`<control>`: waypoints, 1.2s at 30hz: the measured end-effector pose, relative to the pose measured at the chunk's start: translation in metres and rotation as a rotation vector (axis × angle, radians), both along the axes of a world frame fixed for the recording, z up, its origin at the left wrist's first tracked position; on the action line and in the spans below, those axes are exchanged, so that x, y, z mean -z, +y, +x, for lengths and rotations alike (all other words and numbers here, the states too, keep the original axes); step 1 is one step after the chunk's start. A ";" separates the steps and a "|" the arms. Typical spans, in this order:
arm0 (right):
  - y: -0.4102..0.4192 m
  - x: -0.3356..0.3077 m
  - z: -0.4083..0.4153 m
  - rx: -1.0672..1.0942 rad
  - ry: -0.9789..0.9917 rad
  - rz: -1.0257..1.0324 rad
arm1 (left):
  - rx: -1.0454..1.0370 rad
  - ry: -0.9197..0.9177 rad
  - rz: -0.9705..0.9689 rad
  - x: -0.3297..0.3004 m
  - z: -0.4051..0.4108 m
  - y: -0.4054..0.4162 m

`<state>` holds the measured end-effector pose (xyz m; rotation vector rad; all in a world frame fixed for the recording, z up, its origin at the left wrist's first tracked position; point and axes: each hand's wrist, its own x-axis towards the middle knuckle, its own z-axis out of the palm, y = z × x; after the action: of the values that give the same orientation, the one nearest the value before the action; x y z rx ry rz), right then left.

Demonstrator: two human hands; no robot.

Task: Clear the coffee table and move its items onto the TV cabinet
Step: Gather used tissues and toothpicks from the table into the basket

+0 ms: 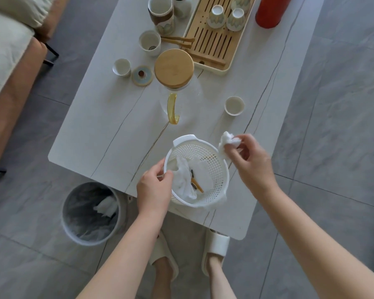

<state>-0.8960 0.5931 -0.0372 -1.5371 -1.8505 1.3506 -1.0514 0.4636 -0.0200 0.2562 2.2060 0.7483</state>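
Note:
A white perforated plastic basket [214, 160] stands near the front edge of the white marble coffee table [108, 126]. It holds crumpled white tissues [183, 180] and a few small dark and orange scraps. My left hand [154, 188] grips the basket's left rim. My right hand [253, 160] holds a crumpled white tissue [228, 142] just above the basket's right rim. Behind the basket stands a glass pitcher [177, 93] with a bamboo lid and amber handle.
Several white cups [234, 105], a bamboo tea tray [212, 37] with cups, a ceramic canister [161, 15], a coaster [141, 75] and a red bottle [270, 11] stand further back. A lined bin [91, 212] sits on the floor front left. A sofa [7, 61] is at left.

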 end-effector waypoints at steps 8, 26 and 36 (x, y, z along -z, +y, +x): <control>-0.070 -0.010 -0.003 -0.588 -0.083 -0.159 | -0.040 -0.025 0.029 -0.016 0.000 -0.032; 0.019 0.101 -0.014 -0.588 -0.925 -0.020 | -0.138 0.004 0.012 0.023 -0.039 -0.082; -0.007 0.109 -0.003 -0.646 -1.004 0.079 | -0.092 0.007 0.004 0.025 -0.043 -0.070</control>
<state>-0.8992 0.5864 -0.1462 -1.8221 -3.1609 0.6644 -1.0947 0.3933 -0.0446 0.1602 2.2355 0.8036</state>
